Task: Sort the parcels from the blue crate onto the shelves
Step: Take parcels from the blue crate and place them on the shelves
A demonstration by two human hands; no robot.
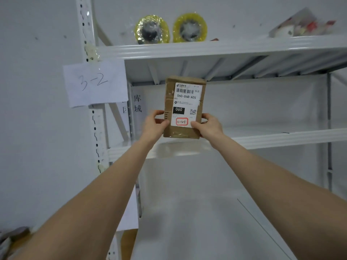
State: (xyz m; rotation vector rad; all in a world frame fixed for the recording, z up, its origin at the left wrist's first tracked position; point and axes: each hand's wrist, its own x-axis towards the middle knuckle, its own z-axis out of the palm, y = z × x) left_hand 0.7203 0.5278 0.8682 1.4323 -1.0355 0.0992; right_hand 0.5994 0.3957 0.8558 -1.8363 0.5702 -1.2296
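A brown cardboard parcel point(183, 106) stands upright in front of the middle shelf point(281, 138) of a white metal rack. Its white label reads 060-06B-A05, and a red-framed sticker near the bottom reads 3-2-1. My left hand point(155, 125) grips the parcel's lower left edge, thumb on the front. My right hand point(208, 126) grips the lower right edge the same way. The parcel's bottom sits at about the shelf's front lip; whether it rests on the shelf I cannot tell. The blue crate is out of sight.
A paper sign point(94, 83) reading 3-2 is taped to the rack's left post. On the upper shelf point(206, 48) stand two yellow tape rolls point(170, 29) and a wrapped packet point(300, 24) at the right. A white wall lies to the left.
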